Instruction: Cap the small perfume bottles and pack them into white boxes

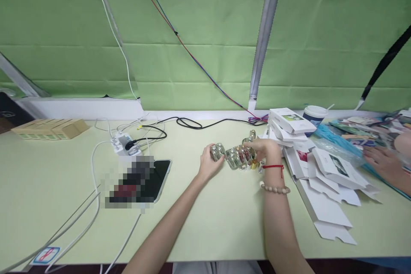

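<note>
Several shiny glass-like pieces in the middle of the frame, in a row over the pale counter; at their left end, left hand closed around some of them; at their right end, right hand bent over the row, touching, but cannot tell whether gripping; white boxes in a loose pile, right side of the frame

One camera sits on the person's head, looking forward and down over the desk, hands near, green sheeting beyond.
</note>
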A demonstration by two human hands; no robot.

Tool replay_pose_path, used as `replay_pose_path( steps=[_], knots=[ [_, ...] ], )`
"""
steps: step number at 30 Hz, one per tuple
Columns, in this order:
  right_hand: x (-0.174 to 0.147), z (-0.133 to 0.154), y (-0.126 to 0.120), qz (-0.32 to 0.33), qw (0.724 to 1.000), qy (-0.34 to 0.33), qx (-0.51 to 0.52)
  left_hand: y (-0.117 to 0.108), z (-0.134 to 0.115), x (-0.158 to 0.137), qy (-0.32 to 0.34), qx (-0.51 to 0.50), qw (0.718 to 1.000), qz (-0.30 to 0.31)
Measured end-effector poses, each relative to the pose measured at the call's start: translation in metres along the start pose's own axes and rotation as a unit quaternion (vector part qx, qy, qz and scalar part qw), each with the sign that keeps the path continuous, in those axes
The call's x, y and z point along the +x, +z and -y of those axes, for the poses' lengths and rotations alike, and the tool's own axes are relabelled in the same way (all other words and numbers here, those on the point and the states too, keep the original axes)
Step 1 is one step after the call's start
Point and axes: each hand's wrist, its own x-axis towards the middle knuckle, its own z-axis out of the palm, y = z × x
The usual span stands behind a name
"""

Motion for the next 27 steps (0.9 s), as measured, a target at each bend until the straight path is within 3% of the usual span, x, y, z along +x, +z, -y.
replay_pose_path(
  steps=[4,6,8,10,12,16,18,24,27],
  knots=[
    [-0.004,0.0,-0.002,0.122,0.992,0.021,0.039,-0.007,-0.009,-0.009,0.076,0.055,0.994,-0.063],
    [-0.002,0.002,0.001,0.146,0.989,0.018,0.03,-0.007,-0.012,-0.016,0.142,0.084,0.985,-0.045],
    [-0.001,0.006,0.005,0.14,0.99,0.018,0.029,-0.005,-0.017,-0.024,0.217,0.1,0.969,0.056],
    [0.0,0.01,0.009,0.115,0.992,0.02,0.053,0.0,-0.025,-0.032,0.282,0.1,0.935,0.189],
    [0.001,0.011,0.011,0.086,0.992,-0.004,0.094,0.004,-0.033,-0.036,0.304,0.099,0.908,0.272],
    [0.011,0.009,0.014,0.048,0.986,-0.092,0.134,0.006,-0.044,-0.035,0.247,0.079,0.931,0.255],
    [0.018,0.007,0.015,0.025,0.986,-0.106,0.124,0.006,-0.044,-0.033,0.223,0.079,0.941,0.24],
    [0.023,0.002,0.01,0.01,0.999,-0.019,0.041,0.015,-0.039,-0.032,0.169,0.161,0.944,0.233],
    [0.028,0.0,0.011,-0.013,0.998,-0.042,0.038,0.023,-0.038,-0.033,0.131,0.165,0.95,0.232]
  ],
)
